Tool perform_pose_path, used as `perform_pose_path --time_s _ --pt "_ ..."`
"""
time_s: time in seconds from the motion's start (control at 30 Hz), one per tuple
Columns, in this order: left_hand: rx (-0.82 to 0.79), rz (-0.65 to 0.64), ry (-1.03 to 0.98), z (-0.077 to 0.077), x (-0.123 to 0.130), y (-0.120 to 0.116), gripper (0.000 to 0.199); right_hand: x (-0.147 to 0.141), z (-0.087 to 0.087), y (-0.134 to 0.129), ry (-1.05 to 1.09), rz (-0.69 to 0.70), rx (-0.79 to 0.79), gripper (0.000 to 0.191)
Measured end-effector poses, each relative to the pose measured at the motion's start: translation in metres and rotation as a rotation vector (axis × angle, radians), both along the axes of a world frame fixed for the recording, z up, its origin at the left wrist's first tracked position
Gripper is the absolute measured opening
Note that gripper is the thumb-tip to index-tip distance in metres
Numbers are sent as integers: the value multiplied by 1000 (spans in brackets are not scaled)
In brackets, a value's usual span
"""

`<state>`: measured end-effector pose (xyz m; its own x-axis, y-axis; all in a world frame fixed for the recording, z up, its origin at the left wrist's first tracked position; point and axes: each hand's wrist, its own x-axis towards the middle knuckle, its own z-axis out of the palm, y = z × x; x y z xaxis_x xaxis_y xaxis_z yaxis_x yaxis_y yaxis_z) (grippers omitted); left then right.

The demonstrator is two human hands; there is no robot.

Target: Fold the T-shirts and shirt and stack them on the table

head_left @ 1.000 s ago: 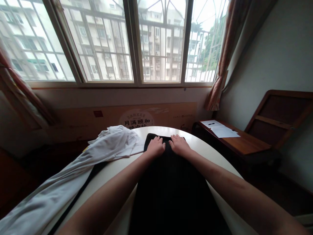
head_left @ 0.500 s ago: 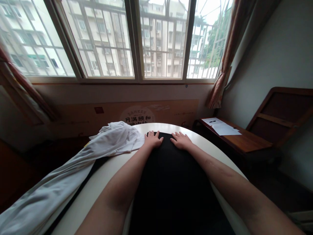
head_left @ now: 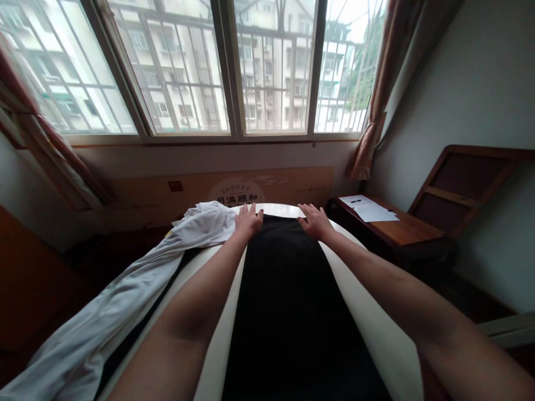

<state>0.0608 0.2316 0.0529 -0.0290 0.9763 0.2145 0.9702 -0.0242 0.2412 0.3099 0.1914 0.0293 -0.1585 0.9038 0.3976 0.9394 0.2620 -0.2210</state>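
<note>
A long piece of black fabric (head_left: 292, 301) runs down the middle of the white table (head_left: 359, 284), its far end near the table's far edge. My left hand (head_left: 249, 220) rests at the far left corner of this fabric, fingers spread and pointing away. At the far right corner lies my right hand (head_left: 315, 221), its fingers also stretched out and its thumb on the black edge. Neither hand grips anything. Crumpled white cloth (head_left: 204, 225) lies close to the left of my left hand and trails toward the near left, with a dark strip beside it.
On the right stands a low wooden table (head_left: 412, 231) with paper sheets (head_left: 371, 210) and a pen on it. Behind it leans a wooden framed panel (head_left: 463, 181). A printed cardboard box (head_left: 284, 186) lies under the barred window (head_left: 276, 72), between curtains (head_left: 368, 142).
My hands have moved apart, out to the two far corners of the black fabric, and slightly forward. The fabric's far end looks straighter. The view has shifted a little.
</note>
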Motion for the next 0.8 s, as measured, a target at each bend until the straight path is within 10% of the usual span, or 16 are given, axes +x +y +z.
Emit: perform_pose_path --time_s 0.23,0.47,0.6,0.8 --pt "-239 -325 94 50 -45 -144 57 78 15 -216 545 122 237 41" --pt "-278 -291 142 60 -46 -307 39 74 -53 -387 1371 -87 78 27" --pt "-138 -131 -17 41 -47 -394 28 50 -93 -434 1626 -144 -259 37" --pt "-8 126 -285 -40 -76 -497 29 20 -120 -453 1689 -106 -539 51"
